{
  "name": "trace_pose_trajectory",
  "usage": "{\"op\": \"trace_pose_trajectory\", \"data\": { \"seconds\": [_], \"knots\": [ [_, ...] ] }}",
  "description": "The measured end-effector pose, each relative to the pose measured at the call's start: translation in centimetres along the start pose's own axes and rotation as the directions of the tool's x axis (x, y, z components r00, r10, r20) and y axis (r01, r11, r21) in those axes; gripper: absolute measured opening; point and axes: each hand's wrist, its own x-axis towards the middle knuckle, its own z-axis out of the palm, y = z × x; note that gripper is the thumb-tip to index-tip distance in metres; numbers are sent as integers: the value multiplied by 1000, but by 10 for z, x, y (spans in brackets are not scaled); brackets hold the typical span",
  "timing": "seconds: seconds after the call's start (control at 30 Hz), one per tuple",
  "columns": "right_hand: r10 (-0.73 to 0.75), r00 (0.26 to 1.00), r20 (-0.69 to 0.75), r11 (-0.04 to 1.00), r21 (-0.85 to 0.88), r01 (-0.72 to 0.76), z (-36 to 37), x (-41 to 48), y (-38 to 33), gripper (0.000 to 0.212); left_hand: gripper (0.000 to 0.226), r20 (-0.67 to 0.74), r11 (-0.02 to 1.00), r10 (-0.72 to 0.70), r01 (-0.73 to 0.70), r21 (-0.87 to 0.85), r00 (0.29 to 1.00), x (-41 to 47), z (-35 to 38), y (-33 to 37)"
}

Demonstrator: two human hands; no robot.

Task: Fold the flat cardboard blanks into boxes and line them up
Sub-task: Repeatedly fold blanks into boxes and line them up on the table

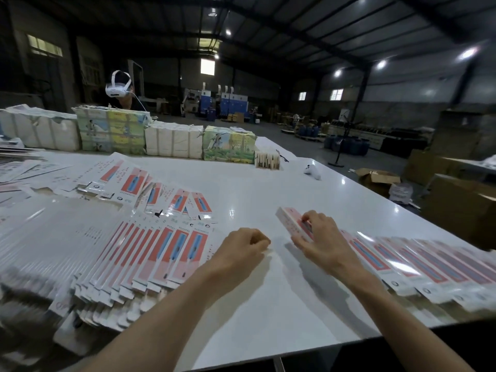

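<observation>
crowding the left hand (245,247), flat blanks (150,251) cover the table (268,189).

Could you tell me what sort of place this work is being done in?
Most likely a factory or packaging workshop: a high metal roof with bay lights, wrapped bundles of printed stock along the white table, and brown cartons on the floor beyond.

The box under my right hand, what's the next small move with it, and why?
Probably slide the box down against the near end of the row of boxes at the right. The right hand presses it at the row's head, angled slightly off the others. The left hand is curled and holds nothing, free to fetch the next flat blank.
</observation>
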Motion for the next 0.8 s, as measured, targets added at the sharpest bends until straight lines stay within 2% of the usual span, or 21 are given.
{"op": "trace_pose_trajectory", "data": {
  "seconds": [0.07,0.1,0.23,0.33,0.5,0.57,0.63,0.73,0.8],
  "knots": [
    [73,997,18,985,-156,-70,-3,-16,21,35,17,20,965,74,-77,251,997,0,3,-3],
    [99,995,15,964,-251,-92,-3,-24,29,37,17,22,949,93,-96,301,995,1,4,-4],
    [124,988,-93,859,-489,-154,-4,-40,53,42,14,34,933,113,-118,341,993,9,6,-6],
    [162,979,-123,796,-570,-203,-16,-42,61,41,12,33,934,116,-120,336,993,11,7,-9],
    [223,971,-87,725,-651,-225,-31,-41,63,40,11,26,942,106,-109,317,994,11,7,-11],
    [188,978,-85,757,-622,-200,-29,-31,49,36,11,33,941,107,-112,318,994,11,6,-10],
    [124,988,-90,839,-523,-152,-22,-13,26,33,11,41,940,105,-113,321,994,10,7,-8],
    [41,991,-128,956,-283,-76,1,16,-16,31,14,-8,940,110,-101,327,994,7,8,-6],
    [65,990,-126,990,-117,-80,19,28,-39,29,14,-68,938,114,-84,335,991,5,10,-5]
  ]
}}
